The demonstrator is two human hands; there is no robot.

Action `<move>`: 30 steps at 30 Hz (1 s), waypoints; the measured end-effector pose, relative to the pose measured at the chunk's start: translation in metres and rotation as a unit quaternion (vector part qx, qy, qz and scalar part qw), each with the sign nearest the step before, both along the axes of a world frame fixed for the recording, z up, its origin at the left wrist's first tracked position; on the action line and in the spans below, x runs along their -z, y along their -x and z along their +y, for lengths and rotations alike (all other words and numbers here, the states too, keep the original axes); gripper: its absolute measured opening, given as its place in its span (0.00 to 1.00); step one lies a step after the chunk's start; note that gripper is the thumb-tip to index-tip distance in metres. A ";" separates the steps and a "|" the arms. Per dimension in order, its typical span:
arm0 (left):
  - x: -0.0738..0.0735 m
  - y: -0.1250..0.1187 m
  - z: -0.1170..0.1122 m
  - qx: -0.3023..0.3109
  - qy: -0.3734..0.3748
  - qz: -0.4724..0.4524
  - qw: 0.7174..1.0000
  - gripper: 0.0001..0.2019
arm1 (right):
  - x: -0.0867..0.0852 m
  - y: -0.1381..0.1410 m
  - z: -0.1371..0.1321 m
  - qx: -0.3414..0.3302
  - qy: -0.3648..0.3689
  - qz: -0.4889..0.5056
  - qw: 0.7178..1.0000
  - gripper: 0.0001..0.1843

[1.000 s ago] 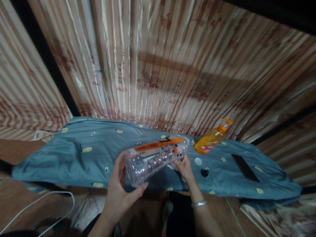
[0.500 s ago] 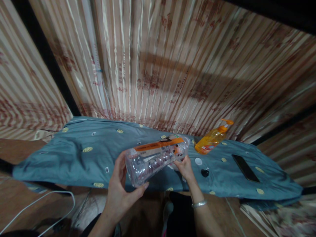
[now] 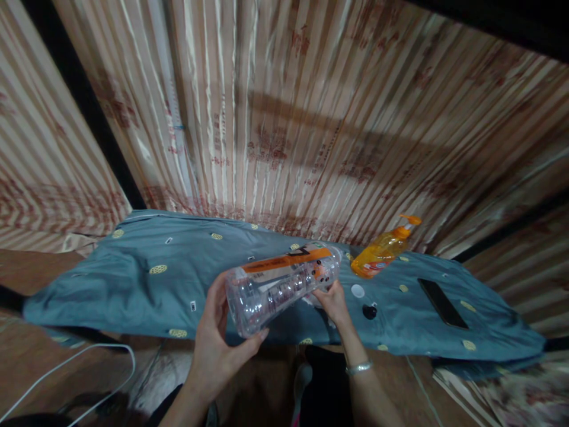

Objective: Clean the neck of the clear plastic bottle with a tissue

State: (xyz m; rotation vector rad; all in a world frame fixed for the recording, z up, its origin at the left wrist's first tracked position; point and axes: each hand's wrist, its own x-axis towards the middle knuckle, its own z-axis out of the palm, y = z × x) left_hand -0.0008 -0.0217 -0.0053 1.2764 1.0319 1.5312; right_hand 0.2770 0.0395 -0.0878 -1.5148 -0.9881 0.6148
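A large clear plastic bottle (image 3: 281,287) with an orange label lies on its side in the air above a blue-grey patterned cloth (image 3: 146,279). My left hand (image 3: 216,343) cups the bottle's base end with fingers wrapped round it. My right hand (image 3: 332,301) grips the neck end, fingers closed on it. A silver bracelet (image 3: 358,368) sits on my right wrist. The bottle looks empty.
An orange pump bottle (image 3: 381,250) leans at the back right of the cloth. A white cap (image 3: 357,290) and a small black object (image 3: 368,310) lie near my right hand. A dark phone (image 3: 441,303) lies further right. A white cable (image 3: 66,362) runs at lower left. Striped curtain behind.
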 end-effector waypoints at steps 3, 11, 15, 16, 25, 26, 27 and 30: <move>0.000 0.000 0.000 0.000 -0.006 0.002 1.000 0.43 | 0.000 0.000 0.000 0.004 -0.002 -0.002 1.000 0.29; 0.001 0.001 0.001 -0.002 -0.001 0.008 1.000 0.43 | 0.002 0.000 0.001 0.003 -0.002 -0.011 1.000 0.30; 0.001 0.000 0.001 0.000 -0.003 0.002 1.000 0.44 | 0.004 -0.001 0.001 0.004 0.002 -0.013 1.000 0.29; 0.001 0.000 0.001 0.000 -0.003 0.002 1.000 0.44 | 0.005 -0.001 0.002 0.007 0.003 -0.017 1.000 0.29; 0.001 0.000 0.001 -0.001 -0.004 -0.002 1.000 0.44 | 0.003 -0.002 0.001 0.008 0.002 -0.007 1.000 0.29; 0.001 0.000 0.001 -0.004 -0.003 0.000 1.000 0.44 | 0.002 -0.001 0.001 0.009 0.002 -0.004 1.000 0.28; 0.001 0.000 0.001 -0.005 -0.003 0.003 1.000 0.44 | 0.001 0.000 0.001 0.010 0.003 -0.002 1.000 0.28; 0.002 0.001 0.001 -0.004 -0.006 0.010 1.000 0.43 | -0.001 0.000 0.000 0.006 0.004 -0.004 1.000 0.27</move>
